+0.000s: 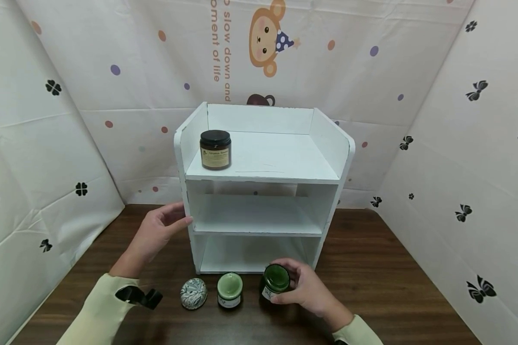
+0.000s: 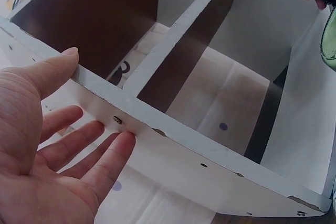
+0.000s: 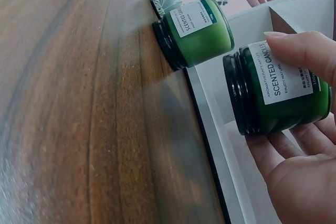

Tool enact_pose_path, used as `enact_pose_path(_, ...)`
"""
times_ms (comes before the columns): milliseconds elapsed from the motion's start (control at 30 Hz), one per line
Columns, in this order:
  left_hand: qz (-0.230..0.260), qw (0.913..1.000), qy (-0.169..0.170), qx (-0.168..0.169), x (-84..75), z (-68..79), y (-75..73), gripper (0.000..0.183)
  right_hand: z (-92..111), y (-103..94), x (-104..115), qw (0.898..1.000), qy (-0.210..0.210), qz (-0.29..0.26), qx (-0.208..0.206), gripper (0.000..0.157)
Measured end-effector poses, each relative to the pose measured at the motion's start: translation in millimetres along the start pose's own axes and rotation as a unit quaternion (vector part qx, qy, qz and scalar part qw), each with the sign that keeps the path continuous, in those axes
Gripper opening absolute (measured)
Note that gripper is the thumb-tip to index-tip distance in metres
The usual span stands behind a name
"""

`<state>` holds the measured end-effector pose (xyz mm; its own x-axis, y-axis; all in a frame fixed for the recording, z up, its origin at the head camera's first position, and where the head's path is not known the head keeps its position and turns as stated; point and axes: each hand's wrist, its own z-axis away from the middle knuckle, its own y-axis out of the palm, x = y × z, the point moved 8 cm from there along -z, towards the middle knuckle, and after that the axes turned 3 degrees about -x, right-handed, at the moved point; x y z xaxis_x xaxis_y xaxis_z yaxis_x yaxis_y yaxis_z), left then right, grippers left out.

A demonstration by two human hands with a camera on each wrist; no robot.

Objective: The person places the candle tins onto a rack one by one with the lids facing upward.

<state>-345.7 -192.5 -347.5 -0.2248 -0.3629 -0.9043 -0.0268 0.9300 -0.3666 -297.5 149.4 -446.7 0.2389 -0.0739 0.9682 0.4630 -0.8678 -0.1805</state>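
My right hand (image 1: 306, 290) grips a dark green scented candle jar (image 1: 277, 279), turned with its black lid down. In the right wrist view the candle jar (image 3: 283, 85) appears raised off the table, thumb by its white label and fingers underneath. To its left stands a lighter green candle jar (image 1: 230, 286), also lid down, then a round marbled tin (image 1: 194, 293). My left hand (image 1: 155, 232) touches the left side of the white shelf unit (image 1: 259, 215). Loosely extended fingers (image 2: 113, 156) lie against its outer panel, with the thumb near the front edge.
On the shelf unit's top board, at the left, stands a brown jar (image 1: 216, 155) with a black lid. The unit rests on a dark wooden table (image 1: 371, 268). Printed white cloth (image 1: 147, 96) hangs behind and along both sides.
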Motion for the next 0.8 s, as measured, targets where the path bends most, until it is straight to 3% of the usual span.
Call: enact_pose_path(800,0.0,1.0,-0.001,0.0,-0.3,0.4,0.5,0.064,0,4.0,14,0.998,-0.032,-0.054,-0.005,0.068)
